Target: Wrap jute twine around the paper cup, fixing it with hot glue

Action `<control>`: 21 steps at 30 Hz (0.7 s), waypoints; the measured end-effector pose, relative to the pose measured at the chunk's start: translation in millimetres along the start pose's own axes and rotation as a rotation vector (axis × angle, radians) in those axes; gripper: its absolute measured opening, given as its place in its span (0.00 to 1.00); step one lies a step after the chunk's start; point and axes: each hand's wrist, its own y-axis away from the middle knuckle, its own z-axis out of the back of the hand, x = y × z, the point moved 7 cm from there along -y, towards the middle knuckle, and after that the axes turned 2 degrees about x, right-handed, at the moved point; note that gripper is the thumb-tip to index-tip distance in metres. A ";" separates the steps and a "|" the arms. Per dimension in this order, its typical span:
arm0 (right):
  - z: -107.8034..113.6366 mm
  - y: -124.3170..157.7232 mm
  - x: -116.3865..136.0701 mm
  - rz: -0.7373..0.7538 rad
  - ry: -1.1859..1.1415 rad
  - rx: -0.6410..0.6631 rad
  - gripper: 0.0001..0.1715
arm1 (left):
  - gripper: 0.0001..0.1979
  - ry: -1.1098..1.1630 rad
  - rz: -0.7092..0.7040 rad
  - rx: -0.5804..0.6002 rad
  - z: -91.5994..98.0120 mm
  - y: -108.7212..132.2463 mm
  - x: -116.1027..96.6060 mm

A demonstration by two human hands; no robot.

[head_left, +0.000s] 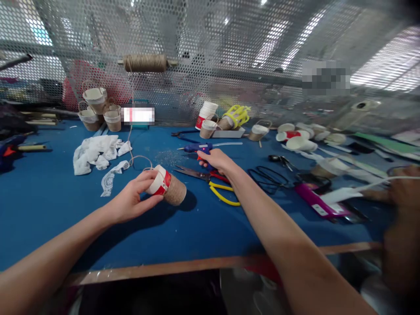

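My left hand (133, 199) grips a paper cup (166, 186) lying on its side, its lower part wrapped in brown twine and its rim end white and red. A strand of twine (131, 131) runs from the cup up to a spool (146, 63) on the mesh wall. My right hand (215, 160) is closed on the handle of a blue glue gun (197, 148) lying on the blue table (49, 197). Yellow-handled scissors (215, 183) lie just under that hand.
White lace scraps (95, 153) lie at the left. Twine-wrapped cups with handles (96, 109) stand at the back left, more cups (206, 118) at back centre and right. Black scissors (282, 161), a pink box (316, 202) and another person's blurred hand (402, 188) are at the right.
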 end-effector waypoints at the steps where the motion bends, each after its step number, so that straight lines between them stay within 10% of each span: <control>1: -0.7 -3.3 0.2 -0.004 0.053 -0.020 0.17 | 0.04 -0.001 -0.003 0.003 -0.3 0.1 -0.1; 9: -3.7 26.1 43.3 0.234 0.322 -0.184 0.15 | 0.04 0.015 -0.027 0.041 -3.2 -1.8 -6.9; 15: -56.7 104.2 120.0 0.788 0.238 0.331 0.15 | 0.06 0.027 0.004 0.087 -7.5 0.0 -3.3; 21: -56.5 107.9 112.5 0.645 -0.057 0.376 0.07 | 0.06 0.147 0.106 0.091 -7.0 0.5 2.8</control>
